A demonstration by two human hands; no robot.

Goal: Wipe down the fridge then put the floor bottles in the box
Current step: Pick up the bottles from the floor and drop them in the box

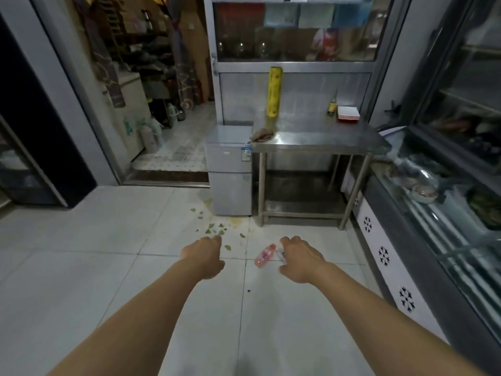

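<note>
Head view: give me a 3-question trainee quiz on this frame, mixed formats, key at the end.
1. True or false: the pink bottle stands upright on the floor.
2. Which hand is beside that bottle: A left hand, B right hand?
3. Fill in: the rag lies on the steel ___ next to the small fridge.

Key: 1 false, it lies on its side; 2 B; 3 table.

From my feed, the right hand (299,257) covers part of the pink bottle (264,255), and I can't tell whether they touch. The left hand (204,257) hides its fingertips. Both elbows are cut off at the bottom edge.
</note>
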